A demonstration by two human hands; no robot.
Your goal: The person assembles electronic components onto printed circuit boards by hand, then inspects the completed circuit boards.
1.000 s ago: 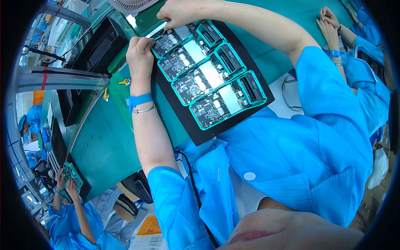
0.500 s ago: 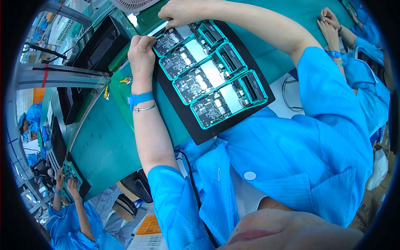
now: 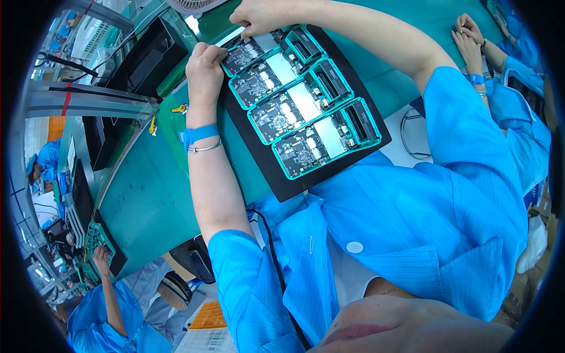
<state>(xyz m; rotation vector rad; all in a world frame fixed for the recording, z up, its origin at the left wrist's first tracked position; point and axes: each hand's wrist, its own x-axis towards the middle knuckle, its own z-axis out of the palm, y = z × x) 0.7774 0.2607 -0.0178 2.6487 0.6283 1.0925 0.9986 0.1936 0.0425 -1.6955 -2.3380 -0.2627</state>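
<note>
Several teal-rimmed device housings (image 3: 299, 120) lie in a slanting row on a black tray (image 3: 288, 187). Circuit boards, silvery plates and black frames show inside them. My left hand (image 3: 205, 69) is closed, its fingertips at the left corner of the farthest housing (image 3: 242, 57). Anything between those fingers is hidden. From the far side, my right hand (image 3: 252, 16) reaches over the far end of that same housing with its fingers bent together and pointing down. What its fingertips hold, if anything, is too small to make out. A blue strap circles my left wrist.
A green mat (image 3: 153, 206) covers the bench. Left of my left hand are yellow valve handles (image 3: 179, 109), a metal post (image 3: 88, 106) and black bins (image 3: 141, 59). A fan (image 3: 194, 5) stands at the far edge. Co-workers in blue sit at lower left and upper right.
The tray, housings and both my hands appear slightly farther right; the whole view has shifted a little. My hands keep nearly the same pose. At lower left, only one co-worker's hand now shows clearly.
</note>
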